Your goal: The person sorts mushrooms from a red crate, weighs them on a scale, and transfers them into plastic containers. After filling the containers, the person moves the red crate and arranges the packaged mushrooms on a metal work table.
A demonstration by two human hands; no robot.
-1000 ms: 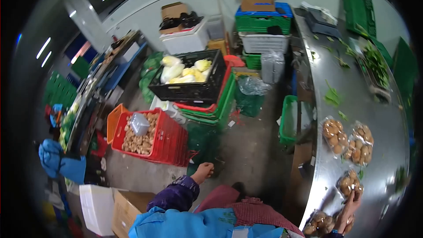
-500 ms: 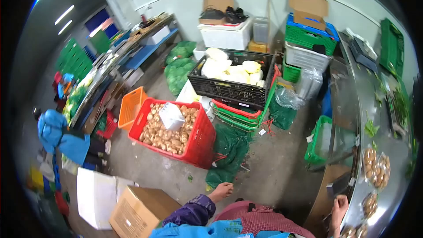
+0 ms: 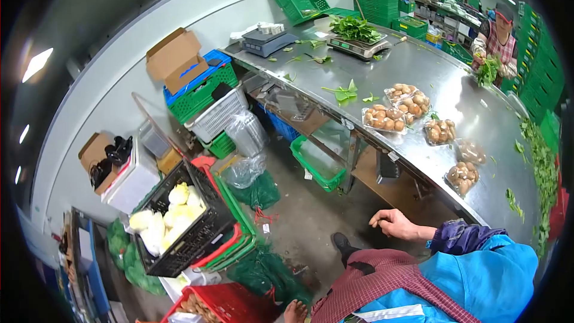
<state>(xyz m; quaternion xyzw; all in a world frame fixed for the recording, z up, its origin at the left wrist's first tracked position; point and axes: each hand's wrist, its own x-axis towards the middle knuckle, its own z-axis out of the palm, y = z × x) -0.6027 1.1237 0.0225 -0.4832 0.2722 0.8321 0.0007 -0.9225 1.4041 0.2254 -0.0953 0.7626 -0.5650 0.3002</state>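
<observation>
My right hand (image 3: 394, 225) hangs in the air beside the near edge of the steel table (image 3: 442, 173), fingers loosely bent and apart, holding nothing. At the bottom edge of the view, only part of my left hand (image 3: 295, 311) shows, near the red crate (image 3: 239, 300); its fingers are mostly out of sight. Brown mushrooms (image 3: 195, 306) lie in that crate. On the table sit several clear packs of mushrooms (image 3: 385, 119), including a pack (image 3: 462, 177) closest to my right arm.
Leafy greens lie on a scale (image 3: 357, 43), with another scale (image 3: 266, 43) at left. Across the table, a person (image 3: 497, 42) holds greens. A black crate (image 3: 185, 227) of pale cabbages, green net bags (image 3: 269, 275) and a green bin (image 3: 320, 164) stand on the floor.
My view has swung right, from the floor crates toward the steel table. The red crate has shifted to the bottom edge, and the person across the table has come into view.
</observation>
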